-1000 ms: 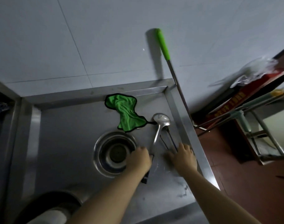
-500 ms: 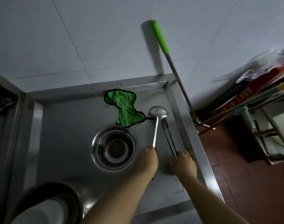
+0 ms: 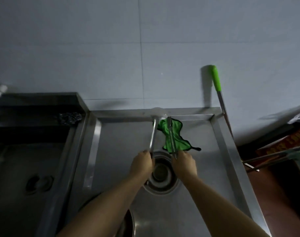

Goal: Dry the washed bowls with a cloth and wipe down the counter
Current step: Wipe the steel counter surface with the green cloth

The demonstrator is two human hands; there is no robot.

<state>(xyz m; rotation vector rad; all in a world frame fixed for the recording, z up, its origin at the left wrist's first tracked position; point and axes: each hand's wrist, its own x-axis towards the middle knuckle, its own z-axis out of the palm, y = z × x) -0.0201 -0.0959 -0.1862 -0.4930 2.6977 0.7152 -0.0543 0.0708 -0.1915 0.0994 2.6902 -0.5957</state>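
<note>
While each hand grips one utensil, left hand [image 3: 142, 164] ladle [image 3: 153, 134], right hand [image 3: 185, 164] tongs [image 3: 171, 135]

Cloth [image 3: 171, 134] on counter [image 3: 121, 134] behind bowl [image 3: 161, 175], sink [image 3: 26, 161] left, pole [image 3: 221, 103] right

The scene is looking dim and grey. The mop handle [image 3: 216, 79] is casting a dark shadow on the wall tiles [image 3: 94, 48]. Motion blur is softening everything, and straight lines are bending near the edges.
</note>
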